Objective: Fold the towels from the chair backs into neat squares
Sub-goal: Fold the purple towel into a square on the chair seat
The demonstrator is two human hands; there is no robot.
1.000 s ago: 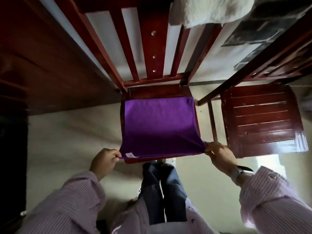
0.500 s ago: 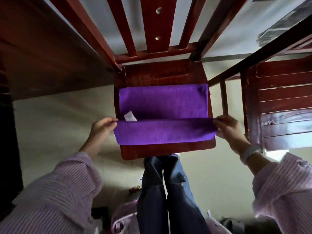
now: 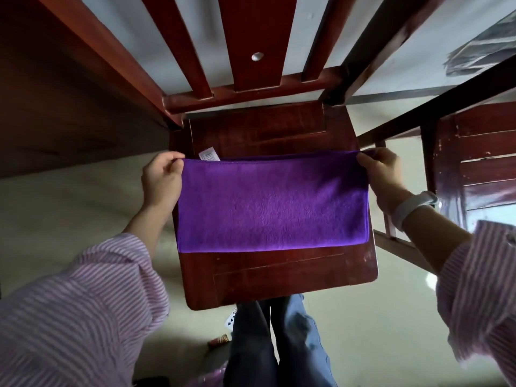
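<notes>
Fingers of our left hand (image 3: 162,180) and right hand (image 3: 384,174) pinched the far corners of the purple towel (image 3: 272,203), which lay folded between them on the wooden chair seat (image 3: 279,275).

This looks like a room in a home, probably a dining area. In the middle of the frame stands a dark red wooden chair (image 3: 279,275) with a slatted back, and a second chair of the same kind (image 3: 474,163) stands at the right edge — a matching set. At the upper left runs a dark wooden surface (image 3: 69,107). The floor (image 3: 69,205) is plain and pale, and small household litter (image 3: 220,340) lies on it at the bottom centre.
</notes>
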